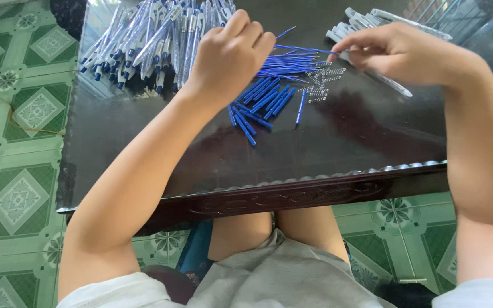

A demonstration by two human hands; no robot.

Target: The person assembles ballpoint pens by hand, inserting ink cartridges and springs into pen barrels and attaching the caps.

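Observation:
My left hand (232,54) is curled into a loose fist over a heap of thin blue refills (292,61) on a dark glossy table (326,148); whether it grips anything is hidden. My right hand (395,51) pinches the end of one thin blue refill (306,49) and also holds a clear pen barrel (392,84) that sticks out below the palm. Short blue pen parts (258,105) lie scattered just below my left hand. Small metal springs (322,82) lie between the two hands.
A big pile of assembled blue-and-clear pens (149,34) fills the table's far left. More clear barrels (366,20) lie at the far right. The carved table edge (292,194) runs over my knees. Green patterned floor tiles (18,131) surround the table.

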